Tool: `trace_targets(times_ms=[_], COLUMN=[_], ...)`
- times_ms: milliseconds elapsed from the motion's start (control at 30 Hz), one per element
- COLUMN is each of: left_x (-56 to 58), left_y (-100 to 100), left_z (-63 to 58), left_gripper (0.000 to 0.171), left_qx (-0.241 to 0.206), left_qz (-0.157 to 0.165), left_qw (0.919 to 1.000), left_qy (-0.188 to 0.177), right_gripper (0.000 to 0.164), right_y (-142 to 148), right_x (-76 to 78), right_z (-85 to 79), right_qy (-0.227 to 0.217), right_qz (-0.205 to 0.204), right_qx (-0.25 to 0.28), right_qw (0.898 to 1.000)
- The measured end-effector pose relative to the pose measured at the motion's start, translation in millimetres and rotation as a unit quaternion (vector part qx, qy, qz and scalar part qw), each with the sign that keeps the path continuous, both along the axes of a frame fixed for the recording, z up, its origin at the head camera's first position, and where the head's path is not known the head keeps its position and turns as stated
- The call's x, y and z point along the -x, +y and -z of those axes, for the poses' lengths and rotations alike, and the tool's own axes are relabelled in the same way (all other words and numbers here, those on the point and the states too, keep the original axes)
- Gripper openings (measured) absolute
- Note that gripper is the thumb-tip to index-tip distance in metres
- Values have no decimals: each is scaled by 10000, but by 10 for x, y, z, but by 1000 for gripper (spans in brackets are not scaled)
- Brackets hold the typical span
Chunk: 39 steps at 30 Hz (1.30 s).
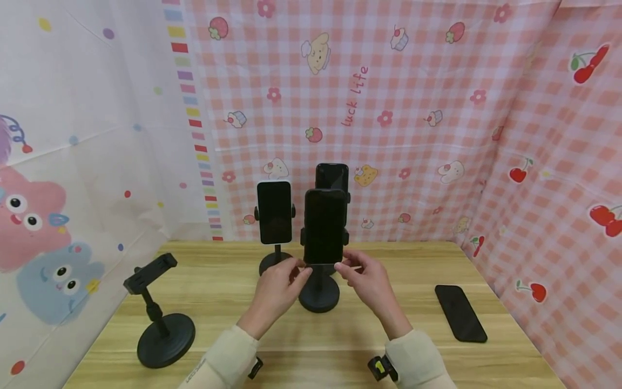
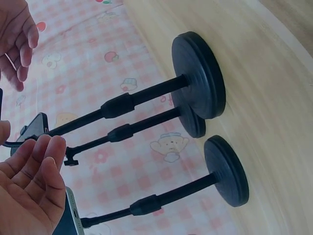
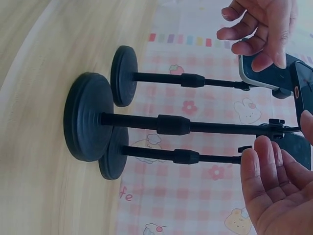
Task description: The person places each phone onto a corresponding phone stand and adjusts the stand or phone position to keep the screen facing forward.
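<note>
A black smartphone (image 1: 324,227) stands upright in the clamp of the front phone stand (image 1: 319,296), whose round base rests on the table. My left hand (image 1: 277,289) is at the phone's lower left corner, thumb toward it. At the lower right corner is my right hand (image 1: 370,281), its thumb tip at the edge. In the right wrist view, the fingers of my right hand (image 3: 279,191) are fairly straight and spread away from the phone (image 3: 304,88). The left wrist view shows my left hand (image 2: 32,191) with relaxed fingers; whether either thumb presses the phone is unclear.
Behind stand a white-edged phone (image 1: 274,213) on a stand and another black phone (image 1: 332,175), partly hidden. A phone stand without a phone (image 1: 165,340) is at the left. One phone (image 1: 460,313) lies flat on the wooden table (image 1: 418,313). Patterned cloth (image 1: 413,81) hangs around.
</note>
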<state>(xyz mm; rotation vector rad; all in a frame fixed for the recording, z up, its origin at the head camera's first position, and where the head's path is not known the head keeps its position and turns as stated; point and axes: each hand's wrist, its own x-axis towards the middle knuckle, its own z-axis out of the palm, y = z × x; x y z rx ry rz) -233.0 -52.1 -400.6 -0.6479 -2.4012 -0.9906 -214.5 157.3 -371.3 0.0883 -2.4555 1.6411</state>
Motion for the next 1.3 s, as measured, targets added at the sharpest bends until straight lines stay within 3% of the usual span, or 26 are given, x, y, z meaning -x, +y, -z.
trace_targets(times_ms=[233, 500, 800, 1000, 1167, 1300], left_x=[5, 20, 41, 4, -46, -81], left_y=[-32, -87, -203, -311, -440, -550], left_z=[39, 95, 186, 231, 309, 337], left_gripper=[15, 21, 29, 34, 32, 33], left_qx=[52, 230, 798, 1615, 2135, 2510], left_qz=[-47, -219, -570, -1093, -1326, -1443], left_qw=[10000, 9977, 9915, 9753, 9632, 9495], left_qy=[-38, -601, -852, -1034, -956, -1208], right_gripper=[38, 38, 38, 41, 43, 41], right_y=[34, 89, 221, 303, 349, 371], right_x=[12, 22, 13, -23, -69, -120], right_z=[57, 124, 245, 352, 448, 513], right_qy=[-111, -226, -95, -216, -242, -247], right_qz=[71, 134, 217, 69, -9, 7], right_qx=[-251, -363, -1390, -2224, -3063, -3702], right_qw=[9996, 9990, 9900, 9747, 9516, 9286])
